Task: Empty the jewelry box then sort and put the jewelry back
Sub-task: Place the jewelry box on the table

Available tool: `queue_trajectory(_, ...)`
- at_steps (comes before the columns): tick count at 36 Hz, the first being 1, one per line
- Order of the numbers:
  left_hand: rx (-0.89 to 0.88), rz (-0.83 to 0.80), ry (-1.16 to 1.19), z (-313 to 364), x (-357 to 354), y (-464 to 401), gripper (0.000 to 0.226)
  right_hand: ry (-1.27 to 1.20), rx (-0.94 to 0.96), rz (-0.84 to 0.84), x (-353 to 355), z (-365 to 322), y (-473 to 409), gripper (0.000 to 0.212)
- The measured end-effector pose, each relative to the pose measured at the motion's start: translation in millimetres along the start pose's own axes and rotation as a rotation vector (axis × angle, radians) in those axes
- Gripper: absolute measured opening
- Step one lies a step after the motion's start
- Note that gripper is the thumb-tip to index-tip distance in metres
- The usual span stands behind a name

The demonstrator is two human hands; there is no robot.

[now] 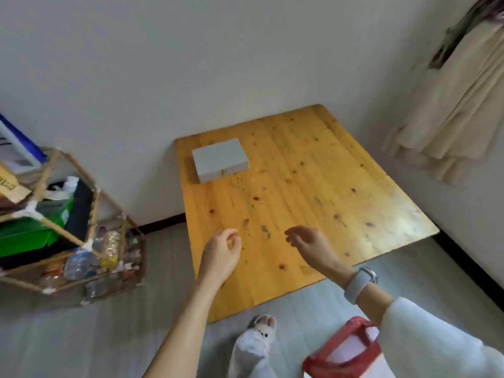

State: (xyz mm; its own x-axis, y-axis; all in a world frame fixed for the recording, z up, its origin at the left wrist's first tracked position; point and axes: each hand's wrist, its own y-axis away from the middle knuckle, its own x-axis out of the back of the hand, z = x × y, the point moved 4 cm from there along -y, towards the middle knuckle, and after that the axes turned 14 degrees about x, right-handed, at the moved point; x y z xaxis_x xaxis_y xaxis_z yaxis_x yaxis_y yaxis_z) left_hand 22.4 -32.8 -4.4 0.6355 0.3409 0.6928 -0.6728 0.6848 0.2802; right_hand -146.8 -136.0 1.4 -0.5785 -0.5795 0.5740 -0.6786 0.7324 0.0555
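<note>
A grey jewelry box [220,159] with a small gold clasp on its front sits closed at the far left corner of the wooden table [313,186]. No jewelry shows anywhere. My left hand [221,253] hovers over the table's near edge, fingers loosely curled and holding nothing. My right hand [311,245], with a pale watch on the wrist, hangs a little to the right of it, fingers drooping and apart, also holding nothing. Both hands are well short of the box.
A bamboo rack [68,227] packed with boxes, bottles and bags stands left of the table. A red-framed stool [346,347] and my slippered foot [261,326] are on the grey floor below. Cream cloth [458,105] hangs on the right wall.
</note>
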Motion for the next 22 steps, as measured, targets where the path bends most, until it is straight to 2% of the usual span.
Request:
queue_trajectory(7,-0.183,-0.266,-0.117,88,-74,-101,0.03,-0.036,-0.222,0.251,56,55,-37,0.029)
queue_trajectory(14,-0.398,-0.542,-0.216,185,-167,-126,0.033,-0.092,-0.475,0.506,114,112,-19,0.027)
queue_trajectory(18,-0.469,-0.644,-0.25,220,-224,-126,0.031,-0.109,-0.582,0.579,134,145,-8,0.027)
queue_trajectory(22,-0.476,-0.715,-0.255,248,-276,-125,0.031,-0.1,-0.614,0.58,165,182,-14,0.028)
